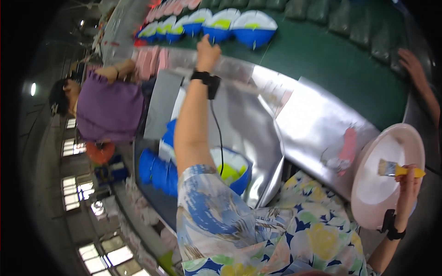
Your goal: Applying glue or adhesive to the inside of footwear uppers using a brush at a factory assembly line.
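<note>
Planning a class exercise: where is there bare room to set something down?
Bare: the green surface between the blue pieces and dark green pieces; the metal ledge left of the pink strip. Crowded: the blue pieces by the left hand, and the pink basin under the brush.

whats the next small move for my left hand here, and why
Probably close the left hand gently on the edge of the nearest blue piece. The fingers are at or very near that edge, though contact is unclear, while the right hand holds a brush over the basin, so only the left seems free to grasp.
</note>
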A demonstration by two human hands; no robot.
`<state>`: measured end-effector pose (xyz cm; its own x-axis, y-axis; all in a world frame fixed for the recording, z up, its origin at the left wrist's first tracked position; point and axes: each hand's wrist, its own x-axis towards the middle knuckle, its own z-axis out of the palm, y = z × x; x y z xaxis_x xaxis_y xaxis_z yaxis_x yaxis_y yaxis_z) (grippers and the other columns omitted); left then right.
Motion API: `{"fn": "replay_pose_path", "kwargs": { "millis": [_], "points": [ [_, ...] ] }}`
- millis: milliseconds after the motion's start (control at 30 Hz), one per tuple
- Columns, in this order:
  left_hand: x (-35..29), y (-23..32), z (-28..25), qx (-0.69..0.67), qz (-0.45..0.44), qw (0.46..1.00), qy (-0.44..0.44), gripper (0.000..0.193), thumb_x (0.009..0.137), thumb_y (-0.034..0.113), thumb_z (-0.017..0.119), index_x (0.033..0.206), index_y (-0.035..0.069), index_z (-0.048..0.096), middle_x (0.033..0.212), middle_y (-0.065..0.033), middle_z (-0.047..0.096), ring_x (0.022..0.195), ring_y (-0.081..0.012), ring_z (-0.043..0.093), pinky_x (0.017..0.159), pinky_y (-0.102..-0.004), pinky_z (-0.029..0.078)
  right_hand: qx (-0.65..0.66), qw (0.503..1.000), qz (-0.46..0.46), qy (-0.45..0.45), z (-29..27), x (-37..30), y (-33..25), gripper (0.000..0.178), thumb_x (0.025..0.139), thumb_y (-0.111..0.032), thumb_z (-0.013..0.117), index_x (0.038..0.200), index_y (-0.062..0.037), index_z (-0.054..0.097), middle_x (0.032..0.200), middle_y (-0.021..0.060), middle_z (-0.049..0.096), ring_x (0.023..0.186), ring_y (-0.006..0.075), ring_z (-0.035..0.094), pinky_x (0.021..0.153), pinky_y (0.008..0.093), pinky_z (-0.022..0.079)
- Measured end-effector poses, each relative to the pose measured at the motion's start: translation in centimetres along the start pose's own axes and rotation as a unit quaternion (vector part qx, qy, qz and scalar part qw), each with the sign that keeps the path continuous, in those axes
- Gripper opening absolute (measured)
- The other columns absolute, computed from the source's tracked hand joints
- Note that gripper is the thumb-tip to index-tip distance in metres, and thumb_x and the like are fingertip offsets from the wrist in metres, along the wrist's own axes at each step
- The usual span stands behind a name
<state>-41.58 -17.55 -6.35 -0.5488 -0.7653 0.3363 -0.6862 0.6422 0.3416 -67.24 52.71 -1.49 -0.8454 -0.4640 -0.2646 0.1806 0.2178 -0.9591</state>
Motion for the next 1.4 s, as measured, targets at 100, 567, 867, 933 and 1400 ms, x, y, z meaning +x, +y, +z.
{"fn": "replay_pose_path", "kwargs": {
  "millis": [100,567,867,933,1400],
  "points": [
    [-6.2,0.3,-9.5,-0.208,-0.158,0.937,-0.233,0.038,0.092,0.028,0.066,0.119,0.001,0.063,0.106,-0.006,0.069,0.101,-0.018,0.064,0.087,-0.0299,0.051,0.043,0.998,0.044,-0.01,-3.8,0.5,1.6,0.029,0.105,-0.03,0.051,0.116,-0.0041,0.054,0.102,0.0043,0.059,0.078,0.007,0.054,0.075,0.0213,0.045],
    [-24.1,4.8,-13.4,-0.108,-0.252,0.821,-0.501,0.055,0.071,0.016,0.069,0.122,0.002,0.055,0.091,-0.0105,0.066,0.067,-0.0181,0.065,0.05,-0.0294,0.052,-0.134,0.985,-0.092,-0.059,1.0,0.5,3.2,0.017,0.095,-0.018,0.066,0.102,-0.0036,0.061,0.089,0.0032,0.065,0.079,0.0076,0.062,0.067,0.0212,0.049],
    [-18.3,21.6,-0.6,-0.432,-0.137,0.795,-0.403,0.035,0.092,0.01,0.06,0.126,0.006,0.054,0.122,-0.0096,0.059,0.108,-0.0167,0.06,0.089,-0.03,0.05,-0.242,0.953,-0.154,-0.095,6.0,0.4,1.7,0.023,0.086,-0.016,0.072,0.097,0.002,0.061,0.077,0.0147,0.066,0.073,0.0213,0.068,0.067,0.0311,0.052],
    [-19.9,21.4,0.7,-0.336,0.031,0.753,-0.565,0.054,0.083,0.0,0.056,0.136,0.008,0.052,0.134,-0.008,0.057,0.127,-0.0216,0.052,0.108,-0.0326,0.039,-0.246,0.954,-0.135,-0.106,6.7,0.4,1.3,0.014,0.088,-0.01,0.069,0.088,0.0017,0.061,0.084,0.0092,0.063,0.07,0.0163,0.06,0.068,0.0268,0.05],
    [-14.5,21.6,1.5,-0.299,0.106,0.84,-0.439,0.042,0.087,0.009,0.062,0.128,0.013,0.057,0.119,-0.011,0.065,0.108,-0.0309,0.063,0.087,-0.0445,0.052,-0.273,0.93,-0.228,-0.094,0.5,-1.7,-1.5,0.016,0.088,-0.012,0.069,0.094,-0.003,0.058,0.086,0.0112,0.064,0.079,0.0276,0.064,0.075,0.0365,0.05]
  ]
}}
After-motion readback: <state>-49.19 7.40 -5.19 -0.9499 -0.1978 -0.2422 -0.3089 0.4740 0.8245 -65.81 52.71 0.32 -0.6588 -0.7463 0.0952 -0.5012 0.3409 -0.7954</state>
